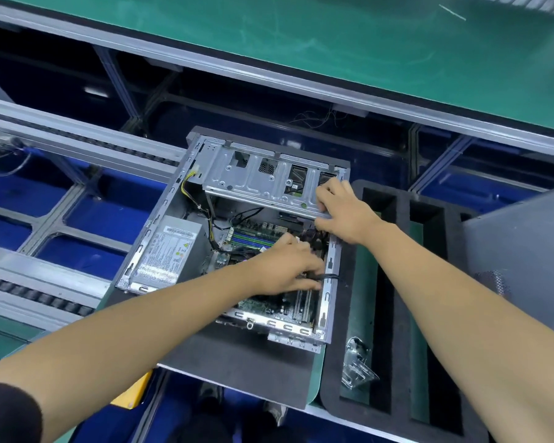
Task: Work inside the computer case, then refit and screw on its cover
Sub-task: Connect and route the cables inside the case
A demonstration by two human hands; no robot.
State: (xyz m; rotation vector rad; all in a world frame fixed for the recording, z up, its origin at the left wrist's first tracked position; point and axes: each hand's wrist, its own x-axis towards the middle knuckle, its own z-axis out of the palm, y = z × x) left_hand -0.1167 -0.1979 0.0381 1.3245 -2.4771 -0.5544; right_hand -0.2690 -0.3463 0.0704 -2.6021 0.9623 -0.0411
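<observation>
Two bare hands (left hand; right hand) inside boxy metal case

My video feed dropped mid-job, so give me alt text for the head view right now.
Both bare hands reach into an open computer case lying on its side: the left hand is over the motherboard holding a black cable, and the right hand grips the edge of the metal drive cage. The power supply sits at left; a black foam tray lies to the right.

Centre: computer case lies open on the counter
Right: foam tray just beside it
Far right: cover
</observation>
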